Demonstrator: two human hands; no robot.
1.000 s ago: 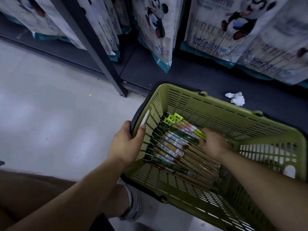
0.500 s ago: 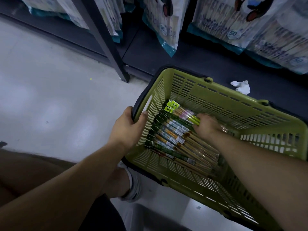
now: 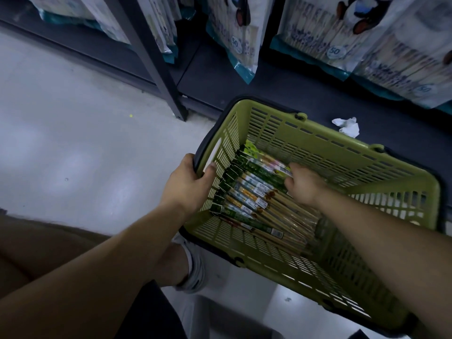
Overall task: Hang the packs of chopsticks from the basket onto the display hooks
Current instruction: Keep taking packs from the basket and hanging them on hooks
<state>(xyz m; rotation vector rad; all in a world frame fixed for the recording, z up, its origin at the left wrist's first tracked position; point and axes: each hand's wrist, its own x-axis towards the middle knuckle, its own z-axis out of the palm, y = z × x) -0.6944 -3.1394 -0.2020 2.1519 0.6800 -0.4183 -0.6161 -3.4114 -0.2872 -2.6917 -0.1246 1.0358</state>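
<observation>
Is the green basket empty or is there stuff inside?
Not empty. The basket has many chopstick packs lying side by side on its bottom; the right hand grips one.

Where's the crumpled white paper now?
The crumpled white paper lies upper right in the head view, on the dark shelf base, just beyond the green basket.

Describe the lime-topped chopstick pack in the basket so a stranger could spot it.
Start at the green basket in front of the dark shelf. Chopstick packs lie in a row across its bottom, headers toward the wall the left hand grips. Yours is the farthest pack, nearest the shelf: its header is bright lime, the others' dark green.
</observation>
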